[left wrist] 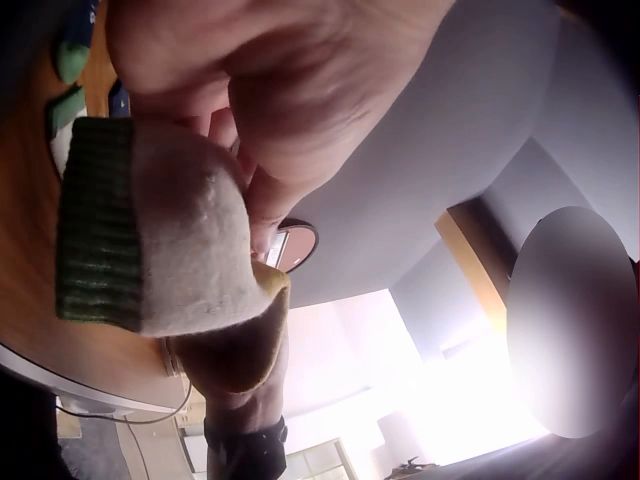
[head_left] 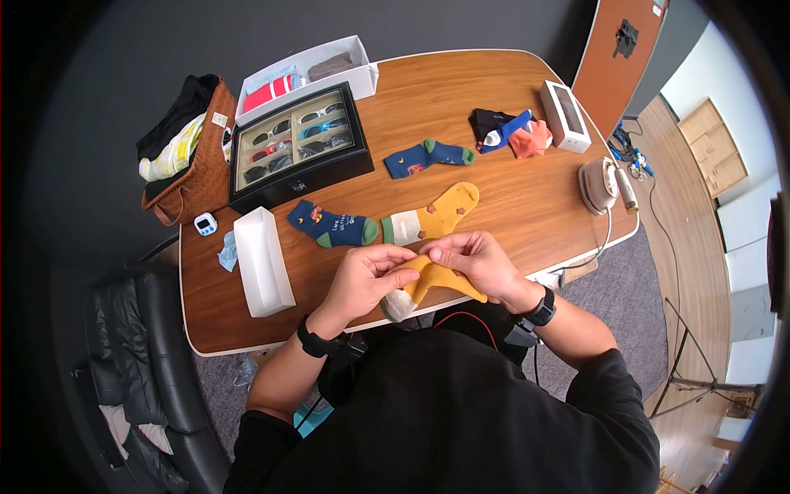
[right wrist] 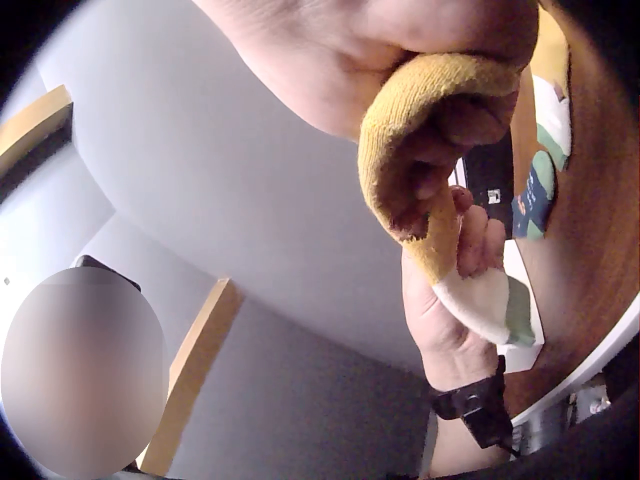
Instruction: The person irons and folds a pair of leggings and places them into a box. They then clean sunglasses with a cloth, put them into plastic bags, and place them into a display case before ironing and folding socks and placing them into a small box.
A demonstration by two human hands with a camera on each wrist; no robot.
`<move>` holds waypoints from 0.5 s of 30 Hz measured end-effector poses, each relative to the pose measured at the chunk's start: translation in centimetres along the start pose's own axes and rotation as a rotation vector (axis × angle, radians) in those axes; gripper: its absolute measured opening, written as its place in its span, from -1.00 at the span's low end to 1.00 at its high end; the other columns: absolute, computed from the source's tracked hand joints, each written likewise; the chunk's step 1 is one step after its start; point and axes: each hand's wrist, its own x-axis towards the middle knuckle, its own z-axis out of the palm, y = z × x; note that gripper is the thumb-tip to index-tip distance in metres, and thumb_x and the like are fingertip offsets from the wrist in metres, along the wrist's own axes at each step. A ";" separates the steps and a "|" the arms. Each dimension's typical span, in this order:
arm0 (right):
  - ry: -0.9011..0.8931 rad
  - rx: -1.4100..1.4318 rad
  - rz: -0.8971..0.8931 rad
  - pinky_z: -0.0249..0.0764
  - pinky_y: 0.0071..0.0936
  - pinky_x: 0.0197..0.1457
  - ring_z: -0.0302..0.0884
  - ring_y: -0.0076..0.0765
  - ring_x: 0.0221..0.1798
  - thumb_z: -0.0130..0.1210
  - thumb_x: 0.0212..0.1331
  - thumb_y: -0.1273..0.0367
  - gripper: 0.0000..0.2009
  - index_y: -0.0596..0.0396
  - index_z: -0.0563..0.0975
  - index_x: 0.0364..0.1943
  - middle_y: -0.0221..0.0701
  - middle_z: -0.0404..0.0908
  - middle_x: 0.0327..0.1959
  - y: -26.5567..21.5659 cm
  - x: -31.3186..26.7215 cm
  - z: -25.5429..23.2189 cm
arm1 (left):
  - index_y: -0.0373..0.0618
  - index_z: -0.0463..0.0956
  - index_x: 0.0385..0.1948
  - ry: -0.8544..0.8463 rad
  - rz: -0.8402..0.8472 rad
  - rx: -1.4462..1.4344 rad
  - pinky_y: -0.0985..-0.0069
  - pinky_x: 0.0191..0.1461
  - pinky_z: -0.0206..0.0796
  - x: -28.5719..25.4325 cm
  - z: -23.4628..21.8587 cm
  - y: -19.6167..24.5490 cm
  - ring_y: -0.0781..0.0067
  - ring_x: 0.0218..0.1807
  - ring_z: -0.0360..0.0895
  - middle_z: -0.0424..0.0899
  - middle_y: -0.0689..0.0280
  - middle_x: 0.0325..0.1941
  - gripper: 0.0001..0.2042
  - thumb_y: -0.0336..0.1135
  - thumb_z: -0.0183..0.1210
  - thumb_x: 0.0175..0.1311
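Observation:
A yellow sock [head_left: 438, 278] with a white part and green cuff is pinched between both hands above the table's near edge. The left hand [head_left: 372, 278] grips it between thumb and fingers; the right hand [head_left: 479, 262] pinches it beside the left. In the left wrist view the white part [left wrist: 190, 230] and green ribbed cuff [left wrist: 97, 220] hang below the left hand [left wrist: 290, 80]. In the right wrist view the yellow fabric [right wrist: 385, 150] curves under the right hand [right wrist: 400, 40]. Just beyond lies another yellow sock [head_left: 448, 211], flat, near a blue sock [head_left: 333, 226].
A white open box [head_left: 263, 262] and a small timer [head_left: 206, 223] lie left, below a glasses case [head_left: 300, 144], a white bin [head_left: 362, 70] and a basket [head_left: 197, 177]. Farther off are another blue sock pair [head_left: 428, 158], crumpled socks [head_left: 531, 138], a windowed box [head_left: 565, 117] and an iron [head_left: 598, 185].

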 end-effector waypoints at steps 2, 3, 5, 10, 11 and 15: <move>-0.003 0.035 -0.025 0.60 -0.66 0.02 0.69 -0.67 -0.11 0.28 0.51 0.34 -0.76 0.23 0.75 0.06 -0.41 0.83 -0.14 0.0 -0.1 0.1 | -0.42 0.65 0.08 0.011 -0.013 0.039 0.64 0.02 0.60 0.1 0.0 -0.4 0.58 -0.06 0.74 0.80 0.19 -0.04 -0.76 -0.62 0.32 0.43; -0.020 0.034 -0.010 0.59 -0.68 -0.03 0.68 -0.70 -0.14 0.30 0.50 0.34 -0.74 0.24 0.74 0.09 -0.41 0.84 -0.14 -0.2 -0.2 0.2 | -0.42 0.66 0.08 0.048 0.035 0.028 0.65 0.03 0.60 0.1 0.1 -0.6 0.59 -0.06 0.73 0.80 0.19 -0.05 -0.76 -0.63 0.31 0.43; -0.037 0.034 0.004 0.57 -0.70 -0.09 0.67 -0.72 -0.16 0.31 0.49 0.35 -0.72 0.25 0.73 0.12 -0.41 0.85 -0.14 -0.3 -0.3 0.2 | -0.42 0.66 0.09 0.085 0.084 0.016 0.65 0.03 0.60 0.1 0.4 -0.4 0.60 -0.06 0.73 0.80 0.19 -0.05 -0.76 -0.64 0.31 0.44; -0.046 0.007 0.045 0.42 -0.71 -0.28 0.51 -0.83 -0.31 0.30 0.51 0.30 -0.74 0.20 0.74 0.08 -0.57 0.78 -0.27 0.2 -0.2 0.3 | -0.41 0.73 0.01 0.103 0.171 0.042 0.67 0.01 0.54 0.0 0.4 -0.5 0.62 -0.11 0.70 0.80 0.26 -0.09 -0.79 -0.69 0.29 0.40; -0.045 0.007 0.045 0.42 -0.71 -0.28 0.51 -0.83 -0.31 0.30 0.51 0.30 -0.74 0.20 0.74 0.08 -0.57 0.78 -0.27 -0.1 -0.3 0.5 | -0.41 0.73 0.01 0.103 0.171 0.042 0.67 0.01 0.54 0.0 0.4 -0.5 0.62 -0.11 0.70 0.80 0.26 -0.09 -0.79 -0.69 0.29 0.40; 0.023 -0.091 0.115 0.26 -0.70 -0.41 0.32 -0.84 -0.47 0.29 0.52 0.19 -0.72 0.15 0.77 -0.03 -0.67 0.63 -0.45 -2.0 -0.9 0.9 | -0.37 0.78 -0.08 0.145 0.264 0.282 0.63 0.01 0.50 -0.1 1.0 0.3 0.59 -0.09 0.67 0.78 0.27 -0.11 -0.80 -0.74 0.28 0.34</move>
